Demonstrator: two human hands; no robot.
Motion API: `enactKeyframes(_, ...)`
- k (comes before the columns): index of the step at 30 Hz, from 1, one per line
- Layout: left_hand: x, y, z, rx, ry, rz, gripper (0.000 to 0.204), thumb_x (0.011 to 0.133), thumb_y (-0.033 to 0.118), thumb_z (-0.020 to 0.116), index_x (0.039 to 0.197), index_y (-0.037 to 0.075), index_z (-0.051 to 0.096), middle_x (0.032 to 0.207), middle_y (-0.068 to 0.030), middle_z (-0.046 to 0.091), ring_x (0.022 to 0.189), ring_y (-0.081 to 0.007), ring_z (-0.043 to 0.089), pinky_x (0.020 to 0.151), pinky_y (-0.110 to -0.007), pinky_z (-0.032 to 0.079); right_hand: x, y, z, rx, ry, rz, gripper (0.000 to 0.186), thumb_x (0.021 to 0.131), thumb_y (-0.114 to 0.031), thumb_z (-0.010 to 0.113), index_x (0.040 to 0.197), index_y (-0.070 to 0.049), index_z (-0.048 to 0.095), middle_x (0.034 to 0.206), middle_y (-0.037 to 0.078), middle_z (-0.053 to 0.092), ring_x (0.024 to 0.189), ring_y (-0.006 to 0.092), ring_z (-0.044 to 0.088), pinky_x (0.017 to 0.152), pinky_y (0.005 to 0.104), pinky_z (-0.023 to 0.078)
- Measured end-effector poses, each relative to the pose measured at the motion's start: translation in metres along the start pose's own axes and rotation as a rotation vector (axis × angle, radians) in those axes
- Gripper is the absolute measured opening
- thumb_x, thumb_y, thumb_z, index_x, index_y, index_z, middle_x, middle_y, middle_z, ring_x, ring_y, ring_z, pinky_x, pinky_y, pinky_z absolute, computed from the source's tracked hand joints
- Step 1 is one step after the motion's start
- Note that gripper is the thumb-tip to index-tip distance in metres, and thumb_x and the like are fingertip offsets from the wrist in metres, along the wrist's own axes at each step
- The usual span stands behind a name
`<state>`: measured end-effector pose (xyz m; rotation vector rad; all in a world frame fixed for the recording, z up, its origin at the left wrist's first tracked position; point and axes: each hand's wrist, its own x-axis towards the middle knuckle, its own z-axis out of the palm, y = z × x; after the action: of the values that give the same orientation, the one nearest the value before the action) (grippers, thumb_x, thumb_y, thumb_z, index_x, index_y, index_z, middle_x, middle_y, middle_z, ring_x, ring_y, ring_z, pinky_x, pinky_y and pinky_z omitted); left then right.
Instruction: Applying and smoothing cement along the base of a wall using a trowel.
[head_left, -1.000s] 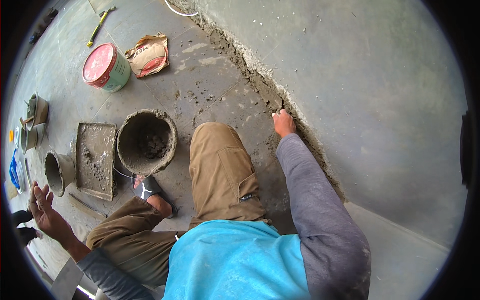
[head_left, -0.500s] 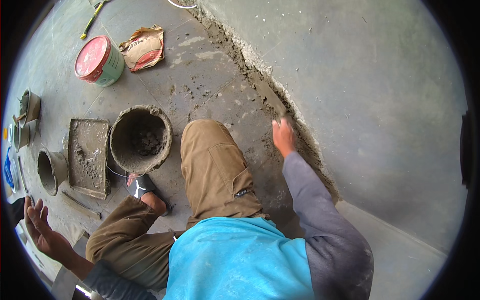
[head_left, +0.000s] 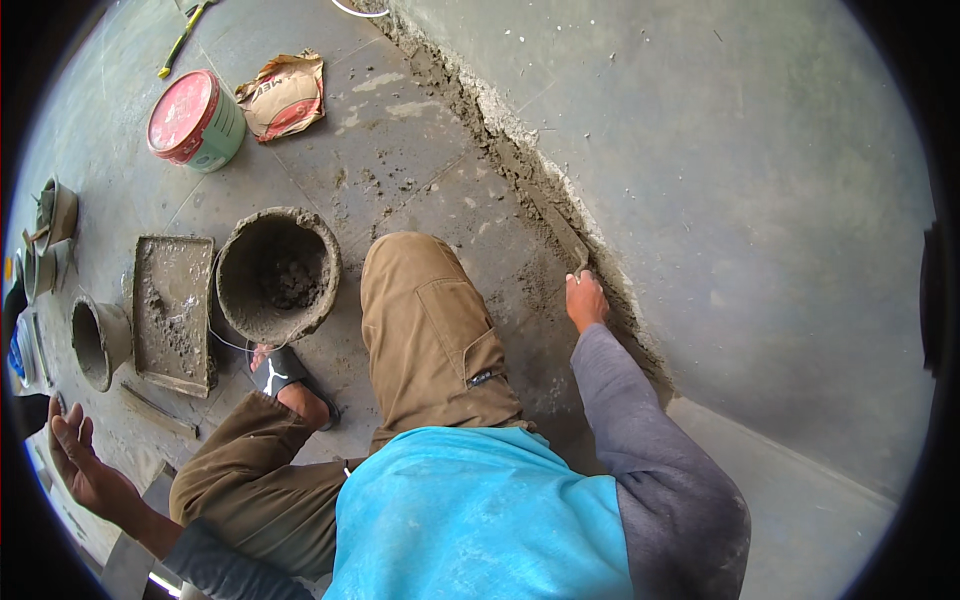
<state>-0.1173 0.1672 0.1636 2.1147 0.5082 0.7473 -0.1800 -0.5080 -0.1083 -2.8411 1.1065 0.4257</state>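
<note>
My right hand [head_left: 587, 300] is closed round the handle of a trowel [head_left: 566, 238]. The blade lies along a strip of wet grey mortar [head_left: 515, 170] where the floor meets the pale wall [head_left: 750, 200]; mortar partly hides its far end. Out at the lower left, my left hand [head_left: 92, 472] hangs in the air, fingers apart, holding nothing. Left of my raised knee stands a mortar-caked bucket [head_left: 240, 295] with lumps of mortar inside. A shallow rectangular tray [head_left: 185, 345], smeared with mortar, sits beside it.
A red-lidded tub [head_left: 197, 120] and a crumpled paper bag [head_left: 285, 95] stand farther off, with a yellow-handled tool [head_left: 183, 45] beyond. Another bucket [head_left: 108, 345] lies left of the tray. Several containers line the far left, where something dark [head_left: 14, 320] cuts into view.
My right hand and the trowel have drawn back toward me and slightly right along the mortar strip. My left hand has hardly moved. A dark shape shows more at the left edge.
</note>
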Motion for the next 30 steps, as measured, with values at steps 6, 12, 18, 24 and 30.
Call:
enactKeyframes(6, 0.004, 0.009, 0.024, 0.006, -0.033, 0.036, 0.037, 0.097, 0.030, 0.052, 0.118, 0.000, 0.059, 0.120, -0.0089, 0.061, 0.098, -0.0156, 0.060, 0.086, -0.028, 0.046, 0.033, -0.091, -0.028, 0.265, -0.010, -0.176, 0.039, 0.092, -0.040, 0.048, 0.105, -0.004, 0.056, 0.104, 0.021, 0.062, 0.098, 0.0397, 0.058, 0.081, 0.0494, 0.044)
enactKeyframes(12, 0.001, 0.022, 0.043, 0.065, -0.066, 0.077, 0.037, 0.096, 0.031, 0.054, 0.117, 0.001, 0.060, 0.116, -0.0077, 0.062, 0.094, -0.0144, 0.061, 0.081, -0.028, 0.047, 0.082, -0.161, -0.018, 0.146, -0.023, -0.222, 0.038, 0.093, -0.040, 0.047, 0.110, -0.008, 0.057, 0.108, 0.017, 0.062, 0.101, 0.0337, 0.060, 0.084, 0.0472, 0.047)
enactKeyframes(18, -0.002, 0.018, 0.033, 0.020, -0.051, 0.022, 0.036, 0.095, 0.030, 0.055, 0.117, 0.001, 0.060, 0.117, -0.0077, 0.062, 0.094, -0.0152, 0.061, 0.083, -0.029, 0.046, 0.057, -0.083, -0.016, 0.095, -0.163, 0.014, 0.037, 0.093, -0.042, 0.047, 0.110, -0.011, 0.058, 0.112, 0.015, 0.062, 0.104, 0.0341, 0.059, 0.086, 0.0473, 0.047)
enactKeyframes(24, 0.002, -0.001, 0.009, 0.042, -0.040, 0.001, 0.038, 0.096, 0.030, 0.054, 0.118, 0.000, 0.058, 0.119, -0.0074, 0.061, 0.096, -0.0153, 0.061, 0.085, -0.029, 0.046, 0.016, -0.002, 0.023, 0.068, 0.065, -0.097, 0.038, 0.089, -0.041, 0.050, 0.101, -0.007, 0.059, 0.097, 0.018, 0.065, 0.093, 0.0358, 0.061, 0.079, 0.0459, 0.046)
enactKeyframes(30, 0.009, 0.008, 0.023, 0.083, -0.105, -0.013, 0.039, 0.096, 0.032, 0.054, 0.119, 0.002, 0.058, 0.119, -0.0064, 0.061, 0.095, -0.0149, 0.060, 0.083, -0.029, 0.046, 0.016, -0.049, 0.077, 0.671, -0.413, -0.247, 0.036, 0.085, -0.037, 0.055, 0.092, -0.002, 0.060, 0.086, 0.021, 0.063, 0.079, 0.0382, 0.061, 0.069, 0.0454, 0.048)
